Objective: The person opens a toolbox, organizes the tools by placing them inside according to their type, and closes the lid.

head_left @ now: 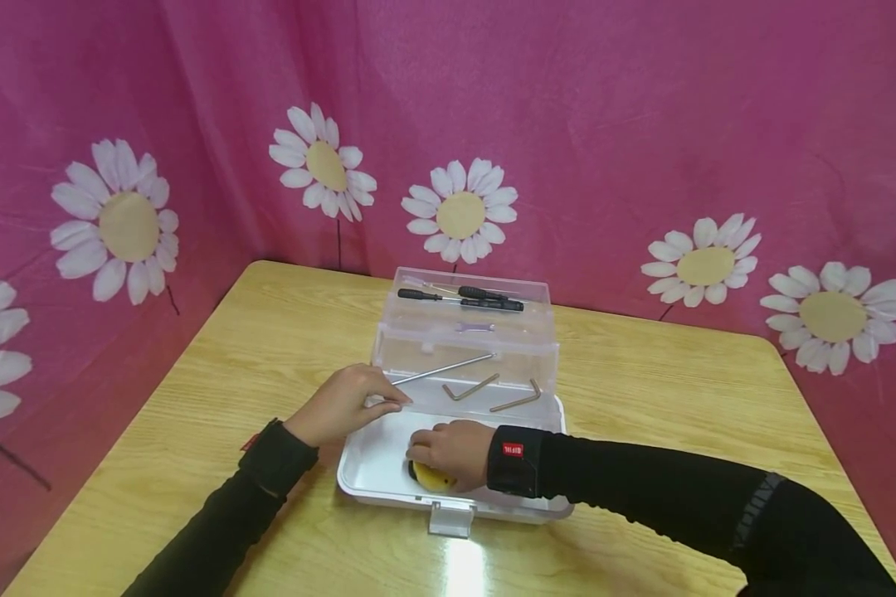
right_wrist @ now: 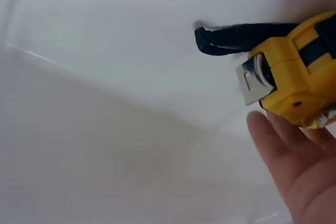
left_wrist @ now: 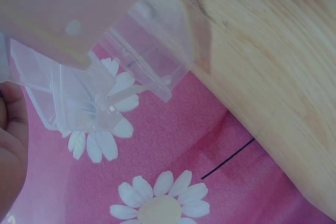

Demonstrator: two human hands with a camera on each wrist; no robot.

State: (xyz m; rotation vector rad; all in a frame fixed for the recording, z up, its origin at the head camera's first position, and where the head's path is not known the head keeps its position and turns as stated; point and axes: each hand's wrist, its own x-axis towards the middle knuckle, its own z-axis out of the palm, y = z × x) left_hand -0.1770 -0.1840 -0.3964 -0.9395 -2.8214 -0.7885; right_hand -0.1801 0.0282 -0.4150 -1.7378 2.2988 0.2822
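My right hand [head_left: 459, 452] holds a yellow and black tape measure [right_wrist: 291, 74] low inside the white base of the open toolbox [head_left: 351, 473]. In the right wrist view its metal hook end and black strap show, with my fingertips [right_wrist: 258, 121] beside the case. My left hand [head_left: 347, 406] pinches the left edge of the toolbox's clear lower tray [head_left: 426, 400], thumb and index close together. On that tray lie a thin metal rod [head_left: 448, 366] and two L-shaped hex keys [head_left: 474, 387]. In the left wrist view only part of the left hand [left_wrist: 10, 145] shows.
Black-handled screwdrivers [head_left: 485, 299] and a small purple wrench [head_left: 475, 327] lie in the clear upper tray [head_left: 523, 323]. A latch [head_left: 451, 521] hangs at the box's front. The box stands on a wooden table [head_left: 664, 381], backed by a pink flowered curtain [head_left: 582, 124].
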